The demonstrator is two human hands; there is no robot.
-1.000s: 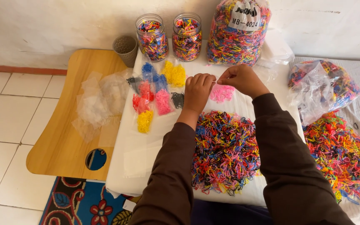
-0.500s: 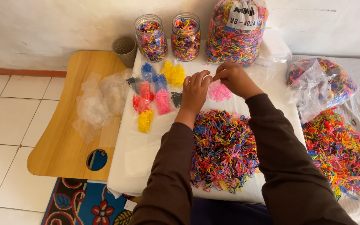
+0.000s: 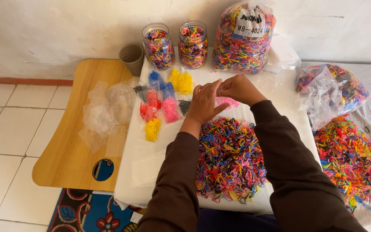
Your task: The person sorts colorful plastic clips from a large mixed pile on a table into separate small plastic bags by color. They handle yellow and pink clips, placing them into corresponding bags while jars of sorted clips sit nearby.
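The left hand (image 3: 205, 103) and right hand (image 3: 237, 89) meet over a small bag of pink bands (image 3: 227, 102). Their fingers are pinched nearly shut at the top of the bag, and they seem to hold its edge, though the exact grip is hidden. Since a second ago the hands have stayed in the same spot, with the fingertips drawn a bit closer together, so the pink bag looks like it is being closed.

Just near the hands lies a big pile (image 3: 230, 159) of mixed bands on the white table (image 3: 151, 172). To the left sit small bags (image 3: 164, 101) in blue, yellow, red and pink. Far off stand two jars (image 3: 174, 45) and a big sack (image 3: 242, 38). On the left, empty clear bags (image 3: 104, 111) rest on a wooden tray (image 3: 65, 163). More bands (image 3: 353, 159) lie at the right.
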